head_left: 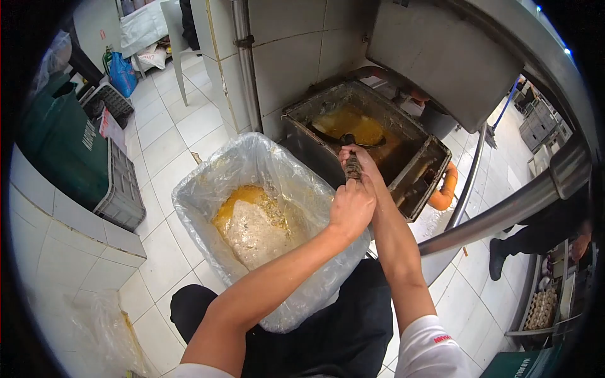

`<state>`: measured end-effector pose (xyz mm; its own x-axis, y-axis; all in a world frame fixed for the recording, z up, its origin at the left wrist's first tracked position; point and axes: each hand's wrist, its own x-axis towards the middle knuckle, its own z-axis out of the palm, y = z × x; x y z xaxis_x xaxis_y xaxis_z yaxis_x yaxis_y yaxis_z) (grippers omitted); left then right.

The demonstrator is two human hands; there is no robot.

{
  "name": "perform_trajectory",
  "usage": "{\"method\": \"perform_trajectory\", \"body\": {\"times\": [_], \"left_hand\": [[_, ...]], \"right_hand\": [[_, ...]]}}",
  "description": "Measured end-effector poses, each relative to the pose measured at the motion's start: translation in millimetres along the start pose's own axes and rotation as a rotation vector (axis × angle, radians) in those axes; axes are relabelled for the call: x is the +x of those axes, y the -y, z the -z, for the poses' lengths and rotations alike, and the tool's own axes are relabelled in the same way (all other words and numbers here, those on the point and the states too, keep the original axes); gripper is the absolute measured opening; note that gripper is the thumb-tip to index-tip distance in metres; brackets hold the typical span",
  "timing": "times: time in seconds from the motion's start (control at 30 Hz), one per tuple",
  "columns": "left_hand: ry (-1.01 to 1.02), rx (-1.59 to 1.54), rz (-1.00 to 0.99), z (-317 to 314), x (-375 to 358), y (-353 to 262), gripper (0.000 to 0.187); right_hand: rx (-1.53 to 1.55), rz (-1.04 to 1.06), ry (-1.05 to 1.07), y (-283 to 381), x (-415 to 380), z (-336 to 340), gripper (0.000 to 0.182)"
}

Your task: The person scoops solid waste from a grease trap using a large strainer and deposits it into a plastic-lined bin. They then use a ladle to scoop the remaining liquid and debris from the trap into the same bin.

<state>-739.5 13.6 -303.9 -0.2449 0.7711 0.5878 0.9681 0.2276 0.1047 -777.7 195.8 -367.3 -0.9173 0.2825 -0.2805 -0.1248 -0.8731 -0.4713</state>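
Observation:
Both hands are wrapped round the dark, worn handle of a pan (322, 134). My right hand (360, 160) grips nearer the pan's bowl, and my left hand (353, 205) is closed lower on the handle. The round pan is inside an open metal grease trap (296, 131), with murky yellow-brown liquid in and around it. Close to my left forearm stands a bin lined with a clear plastic bag (195, 189). Pale greyish sludge (252, 230) and yellow oily liquid lie at its bottom.
An orange pipe (445, 188) meets the trap's right end. A metal panel (441, 57) overhangs the trap, and a steel rail (504, 201) curves along the right. Green bins (66, 145) and a grey crate (123, 189) are left. Another person's dark boot (498, 258) shows at right.

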Motion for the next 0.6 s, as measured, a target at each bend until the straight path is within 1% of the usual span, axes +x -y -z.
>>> {"method": "perform_trajectory", "body": {"times": [0.17,0.27,0.37,0.5,0.57,0.6], "left_hand": [[-0.016,0.018,-0.016,6,-4,-7,0.032],[0.011,0.026,-0.036,11,-10,-8,0.034],[0.029,0.046,-0.060,10,-23,-7,0.039],[0.027,0.073,-0.104,17,-39,-6,0.038],[0.036,0.061,-0.095,18,-49,-6,0.041],[0.034,0.067,-0.097,18,-54,-6,0.041]], "right_hand": [[0.008,0.019,0.015,-1,-6,1,0.014],[-0.058,0.040,0.028,-4,-10,0,0.015],[-0.011,-0.001,0.068,-15,-16,2,0.016],[-0.049,0.041,0.067,-32,-26,0,0.015],[-0.127,0.123,0.046,-42,-29,0,0.015],[-0.108,0.083,0.055,-46,-30,1,0.014]]}}
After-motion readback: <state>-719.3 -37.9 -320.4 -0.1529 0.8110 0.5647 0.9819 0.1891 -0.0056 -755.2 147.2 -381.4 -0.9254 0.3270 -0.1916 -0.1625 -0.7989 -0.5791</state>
